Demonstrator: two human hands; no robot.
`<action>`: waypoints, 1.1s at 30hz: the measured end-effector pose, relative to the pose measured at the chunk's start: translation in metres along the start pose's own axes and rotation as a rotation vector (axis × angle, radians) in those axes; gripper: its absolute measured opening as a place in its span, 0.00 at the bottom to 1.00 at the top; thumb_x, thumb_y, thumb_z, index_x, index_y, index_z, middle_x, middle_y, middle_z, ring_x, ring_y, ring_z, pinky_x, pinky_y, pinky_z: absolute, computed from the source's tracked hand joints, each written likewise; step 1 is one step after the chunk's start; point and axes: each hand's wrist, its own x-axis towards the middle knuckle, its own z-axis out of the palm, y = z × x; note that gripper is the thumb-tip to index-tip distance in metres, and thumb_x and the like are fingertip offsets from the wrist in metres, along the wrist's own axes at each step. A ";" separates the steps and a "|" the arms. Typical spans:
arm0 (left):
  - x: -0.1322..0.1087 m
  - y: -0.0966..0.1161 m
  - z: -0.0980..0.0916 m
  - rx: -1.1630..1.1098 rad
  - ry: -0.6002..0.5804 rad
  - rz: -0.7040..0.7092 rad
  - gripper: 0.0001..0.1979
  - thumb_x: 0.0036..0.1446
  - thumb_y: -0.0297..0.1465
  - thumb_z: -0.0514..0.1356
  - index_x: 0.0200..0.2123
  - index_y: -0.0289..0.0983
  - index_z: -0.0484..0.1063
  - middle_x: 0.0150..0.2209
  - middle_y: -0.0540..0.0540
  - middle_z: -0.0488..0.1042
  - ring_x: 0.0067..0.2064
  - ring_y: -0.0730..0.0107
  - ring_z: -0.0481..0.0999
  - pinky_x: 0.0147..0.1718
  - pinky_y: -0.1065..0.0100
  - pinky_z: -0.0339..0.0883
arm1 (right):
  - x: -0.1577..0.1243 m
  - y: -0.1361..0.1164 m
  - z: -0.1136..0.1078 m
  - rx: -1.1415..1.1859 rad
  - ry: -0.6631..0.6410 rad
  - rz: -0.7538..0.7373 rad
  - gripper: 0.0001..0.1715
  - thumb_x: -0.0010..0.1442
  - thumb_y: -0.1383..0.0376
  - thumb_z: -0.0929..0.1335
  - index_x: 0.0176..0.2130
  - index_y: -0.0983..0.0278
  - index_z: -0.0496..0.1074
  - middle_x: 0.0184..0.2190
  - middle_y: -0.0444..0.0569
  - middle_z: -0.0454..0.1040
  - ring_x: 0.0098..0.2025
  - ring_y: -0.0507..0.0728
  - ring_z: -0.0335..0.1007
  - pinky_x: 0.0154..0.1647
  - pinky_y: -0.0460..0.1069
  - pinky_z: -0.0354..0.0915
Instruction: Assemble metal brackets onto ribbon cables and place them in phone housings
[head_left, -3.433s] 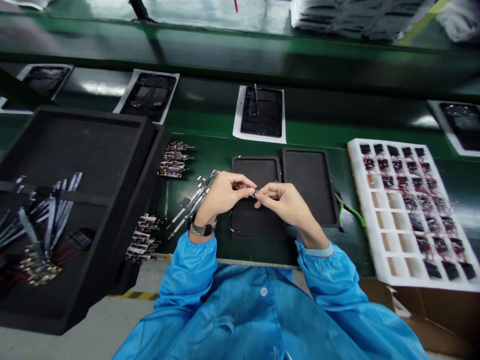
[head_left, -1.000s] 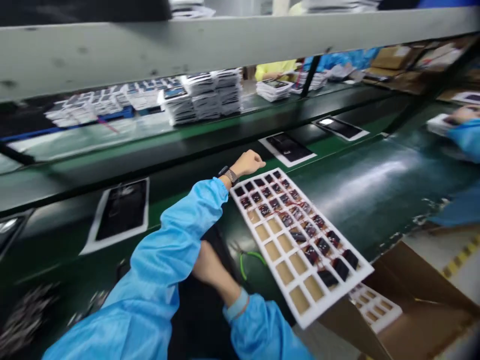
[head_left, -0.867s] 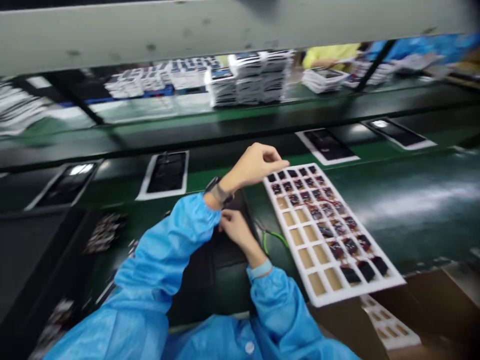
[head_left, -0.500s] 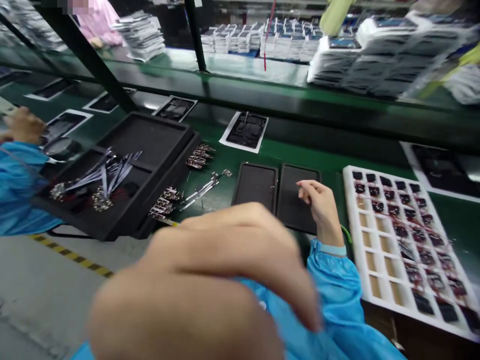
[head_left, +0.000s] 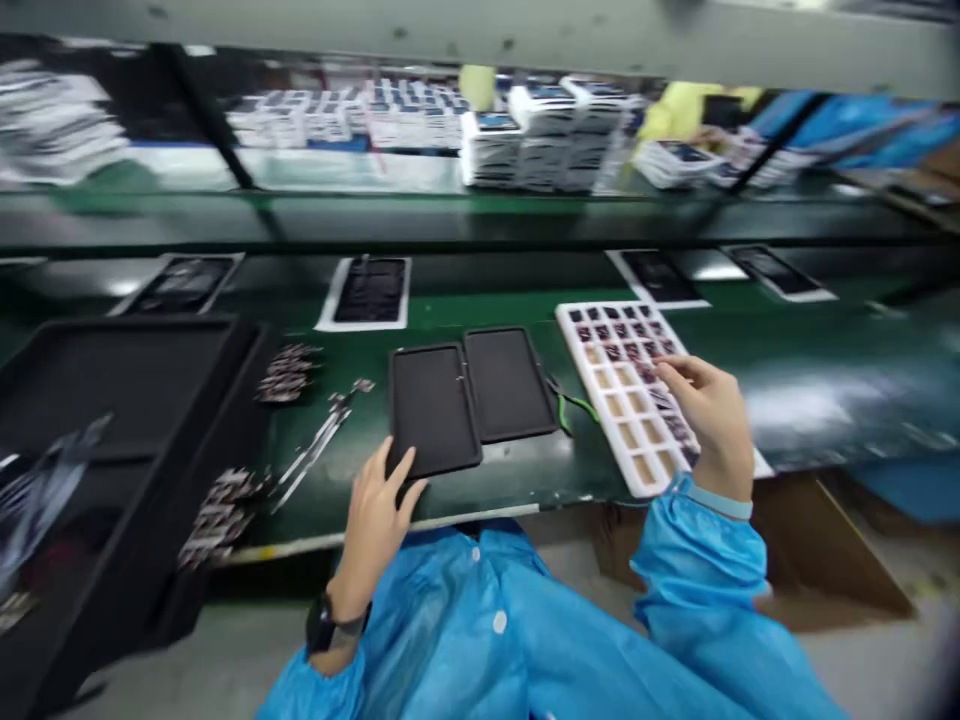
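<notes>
The left hand (head_left: 379, 520) and right hand (head_left: 709, 420) are well apart, and neither shows a clear grip. The left hand is open with its fingers spread, at the near edge of two black pads (head_left: 469, 400) lying side by side on the green desk (head_left: 330, 510). The right hand hangs over a white foam tray (head_left: 602, 405), its fingers above rows of small dark parts (head_left: 619, 335); blur and the fingers themselves make it impossible to tell whether they touch or hold one. Green-handled pliers (head_left: 570, 405) lie between the pads and the tray. Left of the pads are metal strips (head_left: 315, 445), small stacked circuit pieces (head_left: 287, 373) and a large black tray (head_left: 112, 380), cut off by the frame. Papers with dark panels (head_left: 367, 290) lie farther along the desk. Beyond them, stacks of white boxes (head_left: 562, 140) are too blurred to read. A person in a yellow sleeve (head_left: 679, 115) is also blurred. A cardboard box (head_left: 825, 560) sits partly hidden below the desk edge.
</notes>
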 end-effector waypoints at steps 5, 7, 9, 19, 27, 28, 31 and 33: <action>0.001 -0.034 0.009 0.024 0.126 0.068 0.19 0.70 0.40 0.60 0.55 0.35 0.79 0.61 0.32 0.75 0.60 0.41 0.75 0.59 0.43 0.69 | -0.035 0.053 -0.087 -0.202 0.176 0.154 0.13 0.56 0.54 0.74 0.38 0.58 0.82 0.36 0.52 0.83 0.38 0.65 0.79 0.39 0.57 0.73; 0.000 -0.041 0.006 0.011 0.131 0.089 0.19 0.69 0.41 0.61 0.54 0.35 0.79 0.60 0.32 0.75 0.59 0.42 0.76 0.59 0.44 0.69 | -0.040 0.062 -0.089 -0.240 0.094 0.157 0.14 0.55 0.55 0.73 0.39 0.60 0.81 0.35 0.52 0.83 0.38 0.64 0.79 0.42 0.57 0.74; -0.002 -0.042 0.006 -0.014 0.137 0.109 0.18 0.68 0.41 0.62 0.53 0.35 0.79 0.60 0.32 0.75 0.59 0.42 0.75 0.59 0.45 0.68 | -0.033 0.063 -0.072 -0.293 -0.051 0.129 0.16 0.56 0.56 0.73 0.41 0.64 0.81 0.35 0.53 0.83 0.38 0.63 0.78 0.43 0.56 0.73; -0.009 -0.026 0.010 -0.120 0.129 0.092 0.16 0.67 0.35 0.64 0.56 0.40 0.77 0.62 0.36 0.72 0.61 0.46 0.73 0.61 0.46 0.66 | 0.042 0.048 -0.026 -0.629 -0.224 0.184 0.09 0.52 0.71 0.73 0.36 0.65 0.82 0.32 0.49 0.81 0.34 0.58 0.74 0.37 0.48 0.64; -0.008 -0.027 0.008 -0.157 0.123 0.078 0.16 0.65 0.34 0.65 0.55 0.41 0.78 0.61 0.36 0.73 0.61 0.45 0.73 0.62 0.45 0.66 | 0.044 0.047 -0.014 -0.695 -0.335 0.190 0.10 0.56 0.62 0.76 0.38 0.65 0.81 0.30 0.48 0.80 0.33 0.56 0.72 0.33 0.47 0.61; -0.008 -0.027 0.008 -0.162 0.116 0.077 0.16 0.65 0.34 0.65 0.55 0.41 0.78 0.61 0.36 0.72 0.62 0.45 0.73 0.62 0.45 0.66 | 0.047 0.045 -0.005 -0.695 -0.327 0.166 0.13 0.56 0.62 0.76 0.42 0.65 0.81 0.33 0.48 0.81 0.34 0.56 0.72 0.34 0.47 0.61; -0.008 -0.027 0.008 -0.160 0.111 0.084 0.16 0.66 0.34 0.65 0.55 0.40 0.79 0.61 0.36 0.73 0.61 0.45 0.73 0.62 0.45 0.66 | 0.056 0.039 0.020 -0.697 -0.318 0.114 0.19 0.58 0.58 0.76 0.47 0.64 0.79 0.38 0.49 0.81 0.37 0.56 0.73 0.36 0.47 0.61; -0.008 -0.026 0.007 -0.158 0.119 0.086 0.16 0.66 0.34 0.64 0.55 0.39 0.79 0.61 0.35 0.73 0.61 0.45 0.73 0.61 0.45 0.66 | 0.062 0.037 0.033 -0.722 -0.314 0.121 0.19 0.59 0.53 0.76 0.41 0.65 0.79 0.36 0.52 0.80 0.35 0.58 0.72 0.36 0.48 0.60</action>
